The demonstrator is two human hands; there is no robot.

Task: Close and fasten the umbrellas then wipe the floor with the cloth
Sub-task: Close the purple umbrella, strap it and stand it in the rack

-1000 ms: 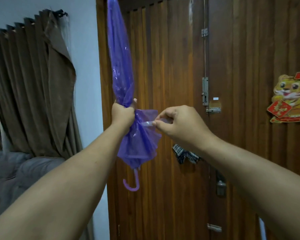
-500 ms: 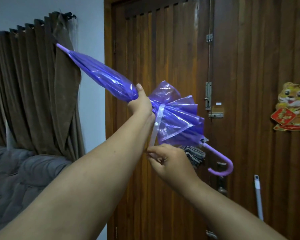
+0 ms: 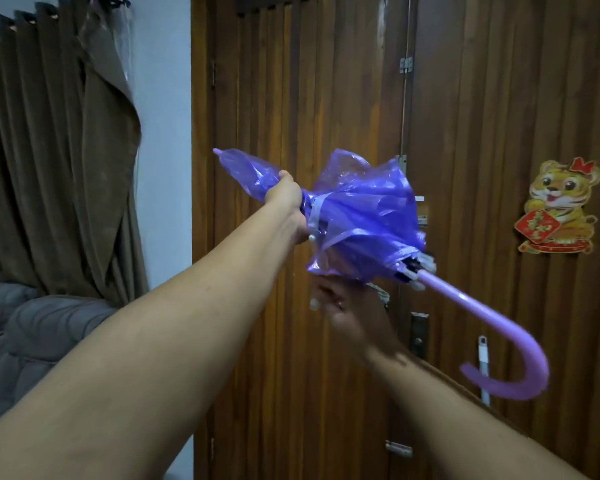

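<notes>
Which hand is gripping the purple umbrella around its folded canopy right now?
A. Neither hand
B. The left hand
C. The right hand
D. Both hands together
B. The left hand is wrapped around the purple umbrella at its gathered canopy, beside the strap, while the right hand sits blurred below the canopy without a visible grip on it.

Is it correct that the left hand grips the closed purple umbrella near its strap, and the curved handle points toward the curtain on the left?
Not quite. In the head view the left hand does grip the purple umbrella near its strap, but the curved handle points lower right, toward the wooden door, away from the curtain.
</notes>
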